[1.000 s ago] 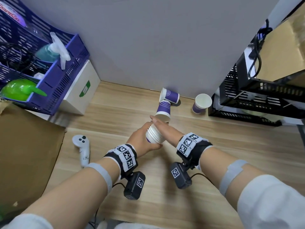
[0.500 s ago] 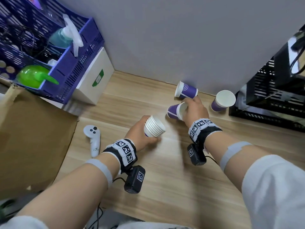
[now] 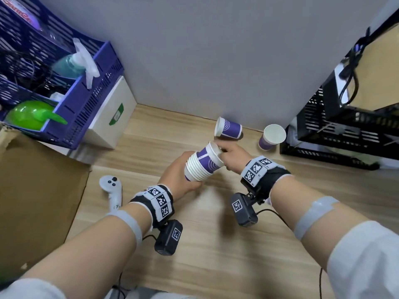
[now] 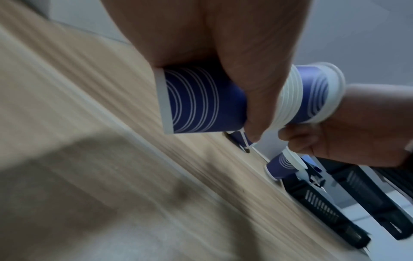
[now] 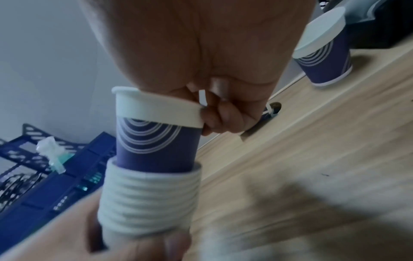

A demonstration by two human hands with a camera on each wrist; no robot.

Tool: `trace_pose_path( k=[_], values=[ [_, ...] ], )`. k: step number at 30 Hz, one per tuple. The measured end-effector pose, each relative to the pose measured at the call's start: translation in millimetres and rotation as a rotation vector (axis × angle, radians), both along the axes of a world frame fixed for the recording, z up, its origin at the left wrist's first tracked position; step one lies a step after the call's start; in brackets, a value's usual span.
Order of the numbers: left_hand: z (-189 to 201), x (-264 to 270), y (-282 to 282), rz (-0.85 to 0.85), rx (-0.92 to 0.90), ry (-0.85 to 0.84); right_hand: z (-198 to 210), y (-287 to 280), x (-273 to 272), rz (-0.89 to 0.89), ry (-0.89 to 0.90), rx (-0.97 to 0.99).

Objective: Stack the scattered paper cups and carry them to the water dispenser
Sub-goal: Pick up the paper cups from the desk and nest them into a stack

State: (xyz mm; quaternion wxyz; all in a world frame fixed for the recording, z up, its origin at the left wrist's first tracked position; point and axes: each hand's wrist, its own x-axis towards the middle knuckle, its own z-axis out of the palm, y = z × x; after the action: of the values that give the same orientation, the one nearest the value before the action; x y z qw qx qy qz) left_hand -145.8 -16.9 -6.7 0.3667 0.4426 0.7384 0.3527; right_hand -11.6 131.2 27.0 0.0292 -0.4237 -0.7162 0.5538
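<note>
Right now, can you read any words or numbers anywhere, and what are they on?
Red lettering on the purple package in the blue basket: cut off and blurred, unreadable.
Small mark on the white controller: too small to read.
Green label on the white box: too blurred to read.
Wrist bands: square code patterns only, no words.

Lying cup (image 4: 240,140) mostly hidden behind thumb at left wrist view's centre, floor (image 5: 312,220) blurred lower right, crate (image 3: 64,100) cut off upper left.

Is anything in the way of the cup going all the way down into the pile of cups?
Nothing visible blocks it. The right hand pinches the cup by its rim, and its base already sits inside the stack gripped by the left hand. Much of its purple wall shows above the stack's rims.
</note>
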Motion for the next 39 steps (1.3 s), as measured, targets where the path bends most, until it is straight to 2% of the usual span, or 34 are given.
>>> trace_pose_path(
  k=[5,9,11,12,14,16,20,23,26,28,30,33,35,37,39],
  values=[
    [2.0,10.5,12.0,-0.035,-0.008,-0.017,1.9,-20.4,-19.6,-0.096,-0.024,-0.274],
    [-3.7,8.9,12.0,-0.020,-0.021,-0.030,-10.9,-22.4,-29.9,-0.005,-0.135,-0.282],
    [-6.6,3.5,12.8,0.016,-0.031,-0.034,-17.8,-7.1,-31.9,0.116,-0.212,-0.104],
    [-8.2,0.3,13.7,0.043,-0.041,-0.035,-20.5,4.8,-32.4,0.141,-0.249,0.079],
    [-11.9,-5.7,13.5,0.104,-0.087,-0.051,-22.5,27.2,-30.9,0.081,-0.328,0.472],
    [-16.6,-10.6,9.9,0.149,-0.129,-0.084,-24.1,47.7,-31.9,0.081,-0.435,0.674],
    [-23.9,-13.9,-1.1,0.168,-0.179,-0.087,-38.7,72.5,-34.5,0.251,-0.625,0.639],
    [-23.7,-12.4,-4.4,0.163,-0.193,-0.067,-47.3,76.2,-26.3,0.383,-0.629,0.731],
    [-23.0,-10.0,-2.6,0.141,-0.206,-0.054,-48.7,72.0,-12.1,0.426,-0.648,0.814],
    [-22.8,-7.6,0.5,0.123,-0.212,-0.047,-45.4,69.5,-4.7,0.336,-0.591,0.798],
    [-22.4,-4.2,5.0,0.106,-0.215,-0.049,-41.3,66.2,-1.7,0.135,-0.394,0.701],
    [-22.8,2.2,12.9,0.103,-0.213,-0.071,-24.8,52.2,2.4,-0.197,-0.014,0.288],
    [-22.8,6.8,18.6,0.114,-0.215,-0.104,-14.0,38.5,10.8,-0.313,0.152,0.002],
    [-21.5,12.3,23.8,0.087,-0.216,-0.124,-11.2,25.2,21.9,-0.310,0.184,-0.037],
    [-17.5,19.4,28.5,0.027,-0.225,-0.146,-16.0,16.2,31.8,-0.294,0.131,0.070]
  ],
)
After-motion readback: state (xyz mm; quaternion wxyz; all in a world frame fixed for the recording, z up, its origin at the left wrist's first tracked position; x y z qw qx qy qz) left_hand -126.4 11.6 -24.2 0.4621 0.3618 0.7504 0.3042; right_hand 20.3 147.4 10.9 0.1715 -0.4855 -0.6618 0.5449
